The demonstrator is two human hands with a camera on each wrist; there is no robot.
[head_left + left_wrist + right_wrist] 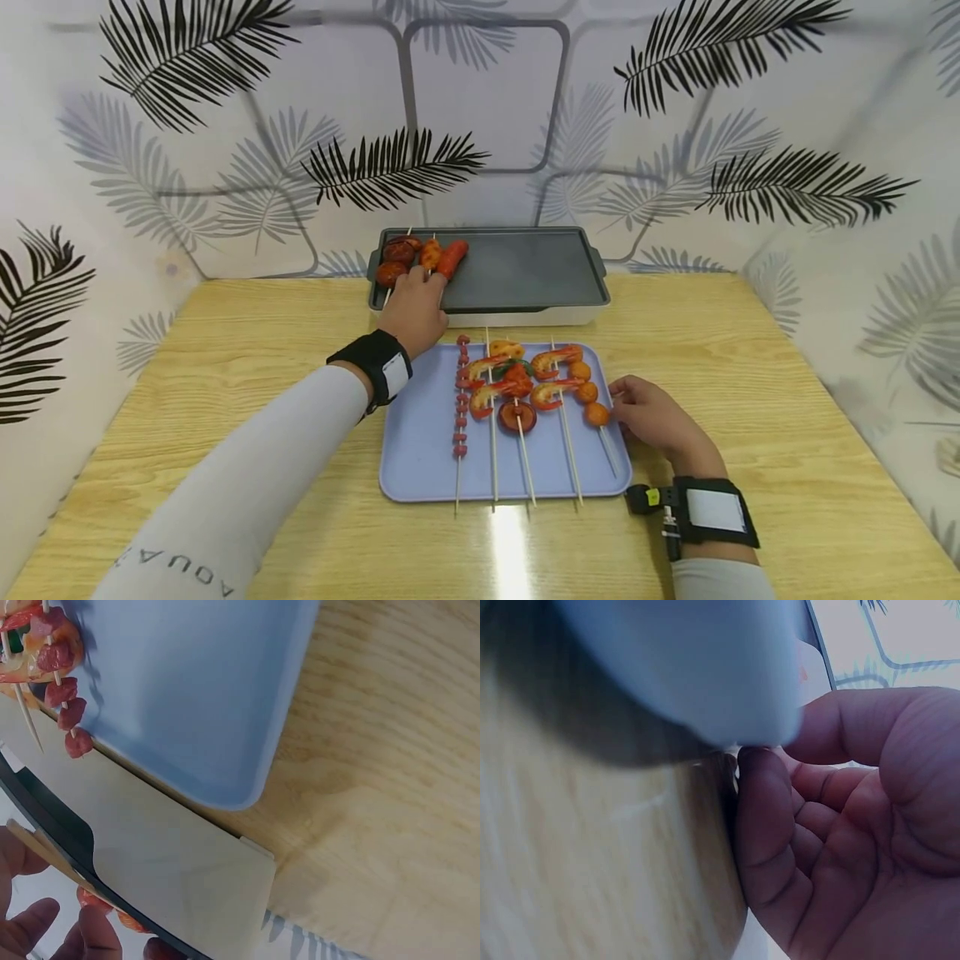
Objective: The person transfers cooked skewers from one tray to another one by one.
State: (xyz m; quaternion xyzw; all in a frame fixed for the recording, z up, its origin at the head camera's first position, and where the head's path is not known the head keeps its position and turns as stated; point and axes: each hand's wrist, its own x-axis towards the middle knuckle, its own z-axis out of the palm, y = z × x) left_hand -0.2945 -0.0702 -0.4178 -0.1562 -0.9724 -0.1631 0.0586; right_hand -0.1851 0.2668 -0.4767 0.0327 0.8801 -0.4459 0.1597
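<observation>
My left hand (414,312) reaches over the left end of the grill pan (525,267), beside the sausage skewer (452,259). In the left wrist view its fingers (97,934) are spread apart near that skewer's wooden stick (46,855), which lies along the pan's rim. Further left in the pan are skewers of browned round pieces (392,273) and a yellow-orange piece (431,253). My right hand (654,414) pinches the right rim of the lavender tray (420,467), thumb above and curled fingers below. The orange ball skewer (597,414) lies close to it.
Across the tray lie a skewer of small red meat pieces (461,422), shrimp skewers (557,392) and a skewer with a round mushroom-like slice (517,417). Several sticks overhang its front rim. A leaf-patterned backdrop (480,100) rises behind the wooden table (247,350).
</observation>
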